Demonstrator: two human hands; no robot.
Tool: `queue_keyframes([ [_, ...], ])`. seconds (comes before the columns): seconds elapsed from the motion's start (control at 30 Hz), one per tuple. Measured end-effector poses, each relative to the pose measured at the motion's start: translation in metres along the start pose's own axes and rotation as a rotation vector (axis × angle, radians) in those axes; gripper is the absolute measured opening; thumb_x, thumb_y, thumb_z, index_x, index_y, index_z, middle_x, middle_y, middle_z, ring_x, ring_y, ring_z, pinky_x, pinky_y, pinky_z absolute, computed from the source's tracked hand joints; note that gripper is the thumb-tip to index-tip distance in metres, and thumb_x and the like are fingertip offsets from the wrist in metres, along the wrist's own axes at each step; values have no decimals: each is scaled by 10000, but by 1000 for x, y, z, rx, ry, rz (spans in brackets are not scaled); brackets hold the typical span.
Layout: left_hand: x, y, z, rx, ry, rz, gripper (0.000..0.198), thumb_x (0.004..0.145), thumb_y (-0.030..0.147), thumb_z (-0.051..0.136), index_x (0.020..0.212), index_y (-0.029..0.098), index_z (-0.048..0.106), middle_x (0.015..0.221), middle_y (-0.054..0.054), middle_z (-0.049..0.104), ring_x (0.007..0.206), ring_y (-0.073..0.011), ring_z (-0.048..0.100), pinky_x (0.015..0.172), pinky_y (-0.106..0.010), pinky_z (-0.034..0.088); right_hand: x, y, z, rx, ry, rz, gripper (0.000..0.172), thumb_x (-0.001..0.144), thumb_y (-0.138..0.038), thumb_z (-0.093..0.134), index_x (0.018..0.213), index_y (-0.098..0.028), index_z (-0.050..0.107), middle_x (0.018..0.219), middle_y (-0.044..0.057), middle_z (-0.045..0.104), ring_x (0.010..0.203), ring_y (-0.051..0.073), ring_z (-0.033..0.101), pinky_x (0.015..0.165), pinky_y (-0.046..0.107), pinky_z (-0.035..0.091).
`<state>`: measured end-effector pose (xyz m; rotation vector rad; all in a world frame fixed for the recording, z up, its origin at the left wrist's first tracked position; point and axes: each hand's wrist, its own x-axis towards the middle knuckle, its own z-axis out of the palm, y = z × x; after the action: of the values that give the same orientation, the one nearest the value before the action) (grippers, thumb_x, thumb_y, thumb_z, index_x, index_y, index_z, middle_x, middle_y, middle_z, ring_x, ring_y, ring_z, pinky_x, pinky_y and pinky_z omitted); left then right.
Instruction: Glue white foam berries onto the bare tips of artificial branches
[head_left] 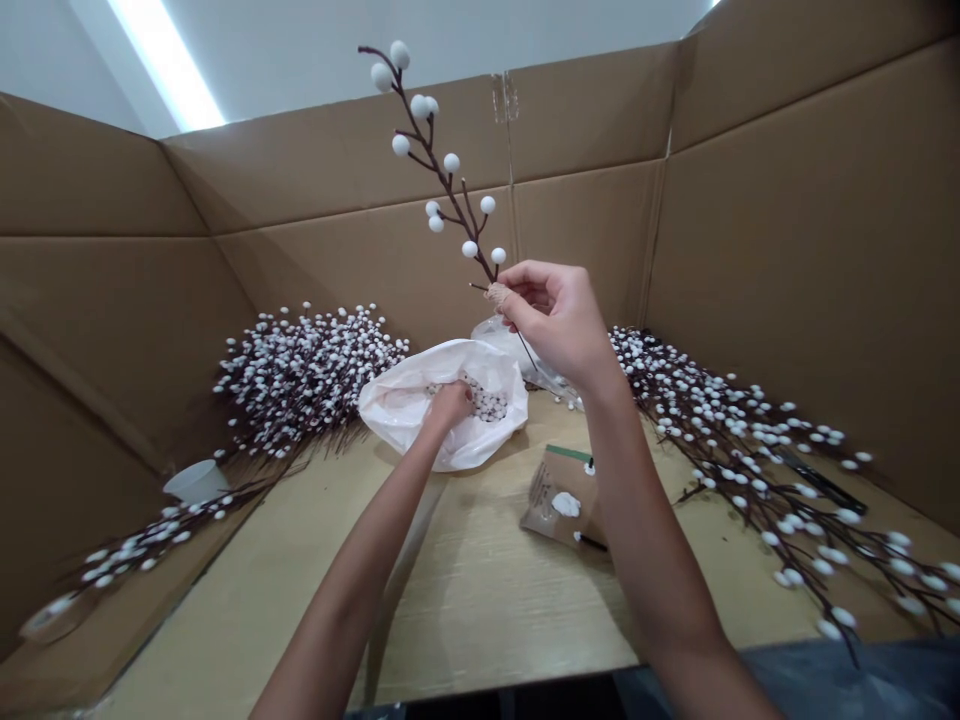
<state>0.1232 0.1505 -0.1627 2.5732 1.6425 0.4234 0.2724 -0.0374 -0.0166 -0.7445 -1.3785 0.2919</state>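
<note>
My right hand [551, 315] pinches the lower stem of an artificial berry branch [442, 170], a brown twig with white balls, held up and leaning left. Some of its twig tips carry no ball. What looks like tape wraps my right thumb. My left hand [451, 402] reaches into an open white plastic bag [394, 415] holding loose white balls [489, 403]. Its fingers are curled, and their tips are hidden among the balls. Below my right hand, a small brown carton [551, 520] bears a white blob [566, 504] on top and has dark-tipped bits at its edge.
Berry branches are heaped at back left [300, 380] and along the right side [720, 420]. A white cup [196, 484] stands left, near a tape roll [56, 618]. Behind the white bag lies a clear plastic bag [502, 340]. Cardboard walls [592, 130] surround the wooden table [465, 600].
</note>
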Motion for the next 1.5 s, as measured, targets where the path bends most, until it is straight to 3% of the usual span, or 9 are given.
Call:
queue_keyframes([
  [0.13,-7,7,-6,-92,4,35,271,663,59,579,895,112,708,920,-139,729,893,-261,650,784,-314,466,0,0,-1,-10,-1,-2,123,783,-256,613,703,-166,588,629,-10,559,576,93,511,535,233,424],
  [0.23,-21,9,-20,-212,-27,118,239,666,85,618,883,112,714,920,-109,735,867,-230,656,771,-288,482,1,1,-2,-15,0,2,123,785,-265,624,714,-169,593,637,-9,558,583,95,514,537,234,425],
  [0.37,-46,13,-52,-445,-115,210,227,757,242,628,922,119,724,910,-84,743,837,-200,669,740,-280,515,1,3,-1,-15,-8,17,119,780,-251,642,714,-162,601,648,0,556,600,103,525,555,248,430],
  [0.6,-79,34,-120,-1386,-126,248,295,721,222,705,996,117,722,912,-75,730,823,-146,670,851,-296,526,-2,1,9,59,-52,25,118,779,-241,611,696,-161,586,614,-16,555,567,93,520,538,242,429],
  [0.77,-102,51,-154,-1568,-33,350,252,740,143,653,981,102,715,906,-68,708,857,-142,668,929,-281,503,-6,-5,15,148,-6,50,112,773,-231,620,687,-168,583,607,-21,561,552,89,531,551,247,454],
  [0.97,-121,56,-164,-1678,44,395,229,789,175,597,987,95,681,974,-81,675,960,-190,655,967,-288,494,-13,-13,25,239,-7,58,115,773,-239,642,691,-170,601,641,-5,607,599,106,581,607,264,507],
  [1.1,-126,56,-167,-1868,30,309,200,862,240,547,885,98,687,913,-82,673,932,-166,659,865,-214,534,-17,-16,31,251,17,37,107,787,-246,638,716,-173,606,679,1,633,635,114,609,650,276,531],
  [1.23,-130,56,-171,-2045,-29,238,152,853,141,546,849,84,687,870,-98,674,832,-122,664,774,-142,536,-21,-19,33,231,25,4,96,796,-238,639,730,-172,613,683,-2,641,634,114,613,637,270,536],
  [1.5,-136,57,-173,-2157,-88,176,256,896,65,437,965,84,684,847,-82,661,866,-116,660,809,-154,531,-27,-25,41,168,3,-59,99,803,-252,665,760,-172,625,774,23,697,751,156,686,739,313,583],
])
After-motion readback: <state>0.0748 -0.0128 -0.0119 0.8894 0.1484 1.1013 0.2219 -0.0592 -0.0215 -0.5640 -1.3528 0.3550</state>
